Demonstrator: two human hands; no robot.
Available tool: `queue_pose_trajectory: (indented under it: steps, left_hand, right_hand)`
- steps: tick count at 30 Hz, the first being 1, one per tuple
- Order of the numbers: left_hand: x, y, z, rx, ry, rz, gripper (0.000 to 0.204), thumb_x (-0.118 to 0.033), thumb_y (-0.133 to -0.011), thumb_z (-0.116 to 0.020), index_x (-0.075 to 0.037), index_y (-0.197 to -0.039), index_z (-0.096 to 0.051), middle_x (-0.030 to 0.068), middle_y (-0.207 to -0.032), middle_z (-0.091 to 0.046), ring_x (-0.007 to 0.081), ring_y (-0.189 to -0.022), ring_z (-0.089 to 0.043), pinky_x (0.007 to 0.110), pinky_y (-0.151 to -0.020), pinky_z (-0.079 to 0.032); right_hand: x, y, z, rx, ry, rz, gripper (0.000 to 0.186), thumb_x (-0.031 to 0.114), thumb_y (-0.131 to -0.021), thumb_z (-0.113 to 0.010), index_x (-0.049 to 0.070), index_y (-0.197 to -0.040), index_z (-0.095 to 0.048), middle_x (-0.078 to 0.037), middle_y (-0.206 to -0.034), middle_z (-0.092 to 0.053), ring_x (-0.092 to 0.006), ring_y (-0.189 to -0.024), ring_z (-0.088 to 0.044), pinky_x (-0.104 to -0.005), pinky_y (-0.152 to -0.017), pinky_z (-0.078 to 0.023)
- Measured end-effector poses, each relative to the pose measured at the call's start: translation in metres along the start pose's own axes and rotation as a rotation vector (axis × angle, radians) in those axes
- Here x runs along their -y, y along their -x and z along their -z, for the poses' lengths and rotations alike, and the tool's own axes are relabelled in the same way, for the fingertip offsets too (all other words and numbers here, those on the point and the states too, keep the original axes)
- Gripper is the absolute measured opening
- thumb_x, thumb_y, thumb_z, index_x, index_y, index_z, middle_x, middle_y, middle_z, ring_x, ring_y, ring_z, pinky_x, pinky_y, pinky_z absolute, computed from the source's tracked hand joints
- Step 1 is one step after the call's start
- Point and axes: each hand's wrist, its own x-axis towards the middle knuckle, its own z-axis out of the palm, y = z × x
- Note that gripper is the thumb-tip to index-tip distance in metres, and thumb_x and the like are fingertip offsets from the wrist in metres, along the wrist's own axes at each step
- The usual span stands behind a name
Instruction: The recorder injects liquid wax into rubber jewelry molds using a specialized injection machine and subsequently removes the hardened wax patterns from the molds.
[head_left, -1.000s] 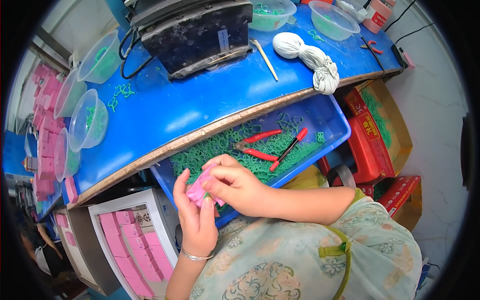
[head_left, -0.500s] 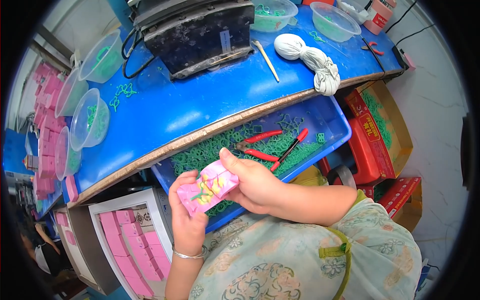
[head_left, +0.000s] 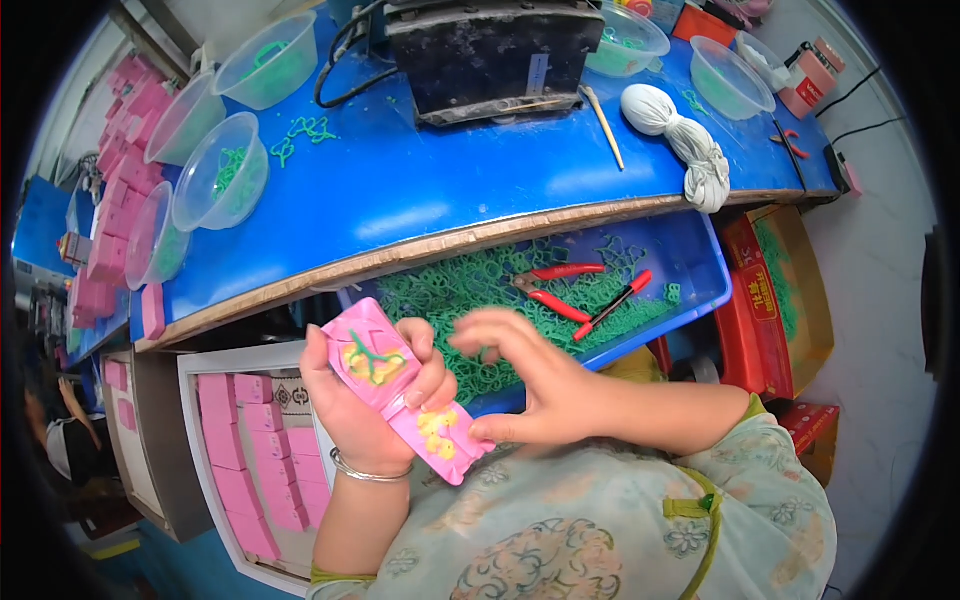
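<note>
My left hand (head_left: 365,425) is closed round a soft pink mold (head_left: 410,422), which lies spread out in two halves joined at the middle. In the upper half sits a green branch-shaped piece (head_left: 372,356) over yellow shapes. More yellow shapes (head_left: 438,436) fill the lower half. To the right is my right hand (head_left: 535,375), its fingers apart and slightly blurred, its thumb at the edge of the lower half. Beyond the hands, a blue tray (head_left: 690,300) holds many small green pieces (head_left: 450,290), red-handled cutters (head_left: 562,288) and a red-and-black pen-like tool (head_left: 615,305).
On the blue table (head_left: 400,215) stand a dark machine (head_left: 490,70), clear bowls (head_left: 222,175), a wooden stick (head_left: 603,128) and a tied white cloth bundle (head_left: 680,140). Pink blocks fill a white-rimmed box (head_left: 205,365) at lower left. Open cartons (head_left: 800,290) stand at right.
The pink mold, held bent between both hands before, is now spread out in my left hand. My right hand has let go its grip and moved right. The whole view has shifted.
</note>
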Motion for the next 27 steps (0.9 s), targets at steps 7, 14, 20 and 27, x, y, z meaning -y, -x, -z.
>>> queue_pose_trajectory:
  steps: [7,14,20,27]
  left_hand:
    - [0.015,0.005,-0.002,-0.06,-0.051,0.125,0.048,-0.04,-0.083,-0.027,-0.002,-0.092,-0.055,0.0109,-0.079,-0.057,0.0208,-0.048,-0.048,0.033,-0.047,-0.041]
    - [0.017,0.006,0.002,0.049,0.113,0.176,0.039,-0.038,-0.086,-0.034,-0.006,-0.095,-0.055,0.0098,-0.088,-0.058,0.0208,-0.08,-0.058,0.032,-0.067,-0.048]
    - [0.018,-0.001,-0.005,-0.255,-0.032,0.118,0.053,-0.05,-0.082,-0.026,-0.005,-0.088,-0.053,0.0127,-0.074,-0.055,0.0222,-0.057,-0.052,0.031,-0.049,-0.043]
    - [0.018,0.001,-0.012,-0.473,0.062,0.042,0.055,-0.051,-0.083,-0.026,-0.003,-0.09,-0.053,0.0126,-0.077,-0.055,0.0201,-0.055,-0.051,0.032,-0.049,-0.041]
  right_hand:
    - [0.022,-0.049,0.026,0.11,0.26,0.382,0.07,0.027,-0.063,-0.077,0.009,-0.124,-0.047,-0.022,-0.13,-0.032,-0.039,-0.12,-0.033,-0.0461,-0.097,-0.03]
    - [0.022,-0.039,0.013,0.071,0.072,0.374,0.045,0.023,-0.062,-0.077,0.007,-0.098,-0.054,-0.02,-0.128,-0.036,-0.0392,-0.12,-0.033,-0.0463,-0.097,-0.029]
    - [0.021,-0.037,0.017,-0.055,0.125,0.215,0.059,0.025,-0.065,-0.075,0.005,-0.115,-0.052,-0.021,-0.127,-0.037,-0.0388,-0.12,-0.033,-0.0462,-0.096,-0.03]
    - [0.027,-0.026,0.017,-0.053,0.414,0.389,0.035,0.021,-0.068,-0.071,0.005,-0.097,-0.059,-0.012,-0.106,-0.055,-0.0303,-0.095,-0.051,-0.0411,-0.079,-0.04]
